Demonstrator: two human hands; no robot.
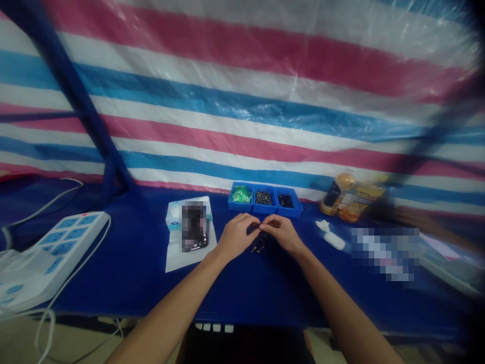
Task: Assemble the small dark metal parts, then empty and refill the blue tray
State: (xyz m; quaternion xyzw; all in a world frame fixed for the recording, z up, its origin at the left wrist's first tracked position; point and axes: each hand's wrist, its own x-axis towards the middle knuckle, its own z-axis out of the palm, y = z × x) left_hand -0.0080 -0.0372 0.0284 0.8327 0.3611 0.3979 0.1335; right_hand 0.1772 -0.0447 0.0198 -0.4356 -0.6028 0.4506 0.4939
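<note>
My left hand (238,233) and my right hand (281,231) meet fingertip to fingertip above the blue tabletop (242,293). Both are closed in a pinch; whatever lies between the fingertips is too small to make out. Just below them, several small metal pieces like screws (258,248) lie loose on the table. Beyond the hands stand three blue bins side by side: the left bin (240,207) holds green plastic packets, the middle bin (264,208) small metallic parts, the right bin (290,212) small black parts.
A phone (197,242) leans on a tissue box (175,212) at left. Farther left is a white power strip (62,253) with cables. On the right are two bottles (334,194), a white object (334,240) and a blurred person's arm (428,220). Striped sheeting (227,136) hangs behind.
</note>
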